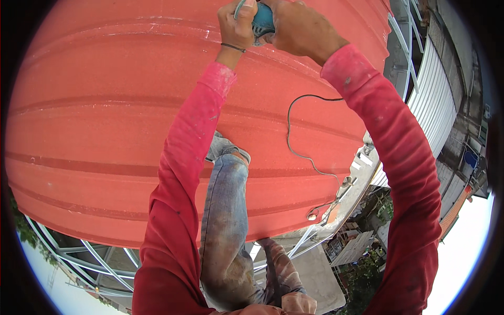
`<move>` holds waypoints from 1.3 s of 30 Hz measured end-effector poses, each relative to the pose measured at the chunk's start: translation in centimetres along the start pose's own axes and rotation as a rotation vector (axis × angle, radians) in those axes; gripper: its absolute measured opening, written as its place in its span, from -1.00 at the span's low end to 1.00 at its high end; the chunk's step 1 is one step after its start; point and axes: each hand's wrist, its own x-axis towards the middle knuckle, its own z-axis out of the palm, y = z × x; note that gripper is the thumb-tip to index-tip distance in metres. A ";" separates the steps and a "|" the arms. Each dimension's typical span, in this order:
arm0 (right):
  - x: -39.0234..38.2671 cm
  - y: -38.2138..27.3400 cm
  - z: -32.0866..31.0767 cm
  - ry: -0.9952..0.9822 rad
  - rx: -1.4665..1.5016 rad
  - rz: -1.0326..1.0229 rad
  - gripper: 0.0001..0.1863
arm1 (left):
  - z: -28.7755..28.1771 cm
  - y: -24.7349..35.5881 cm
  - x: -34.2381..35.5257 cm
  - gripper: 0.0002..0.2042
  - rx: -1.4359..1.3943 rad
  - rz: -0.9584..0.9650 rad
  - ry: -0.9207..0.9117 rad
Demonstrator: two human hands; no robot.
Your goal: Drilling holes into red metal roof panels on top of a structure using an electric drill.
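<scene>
At the top of the view, both my hands are closed round a teal power tool [263,22] with vent slots in its housing. My left hand [237,26] wraps it from the left, a dark band on its wrist. From the other side my right hand [305,27] grips it, the back of the hand turned up. Its working end is hidden behind my hands and cut off by the upper edge, so its exact kind cannot be made out. Beneath the tool lies a red ribbed metal roof sheet [126,136].
A black cord [289,126] winds over the sheet toward a pale plug-like piece [312,216] near its lower edge. My jeans-clad leg [224,210] rests on the sheet. Steel framing [100,262] shows past the edge, with a drop below. White corrugated roofing [433,105] lies right.
</scene>
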 end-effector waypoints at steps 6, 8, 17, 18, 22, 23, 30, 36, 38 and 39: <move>1.3 1.1 -0.2 -0.029 0.122 -0.103 -0.32 | -1.0 0.5 0.6 -0.36 0.047 -0.063 -0.019; 1.5 1.2 0.1 -0.013 0.164 -0.143 -0.33 | -1.2 0.1 0.3 -0.36 0.063 -0.055 -0.008; 1.7 1.5 0.5 -0.052 0.079 -0.133 -0.36 | -0.6 0.6 0.1 -0.35 0.153 0.063 0.050; 1.5 1.4 0.3 -0.029 0.085 -0.159 -0.37 | -0.7 0.4 0.1 -0.35 0.157 0.062 0.050; 1.3 1.3 0.9 0.023 0.081 -0.169 -0.38 | -1.0 -0.2 -0.3 -0.35 0.153 0.052 0.047; 1.3 1.5 0.7 0.022 0.082 -0.167 -0.38 | -1.1 -0.3 -0.5 -0.35 0.161 -0.001 0.007; 0.9 1.4 0.1 0.016 0.034 -0.177 -0.37 | -0.2 0.6 0.1 -0.38 0.187 0.109 0.072; 1.3 1.2 0.8 0.035 0.054 -0.182 -0.35 | -1.0 0.1 -0.5 -0.39 0.119 0.020 0.014; 1.9 1.7 1.3 -0.009 0.028 -0.181 -0.33 | -0.9 0.3 -0.3 -0.38 0.056 0.037 0.114; 1.8 1.9 1.0 0.019 0.043 -0.207 -0.33 | -0.6 0.0 -0.3 -0.38 0.051 0.035 0.120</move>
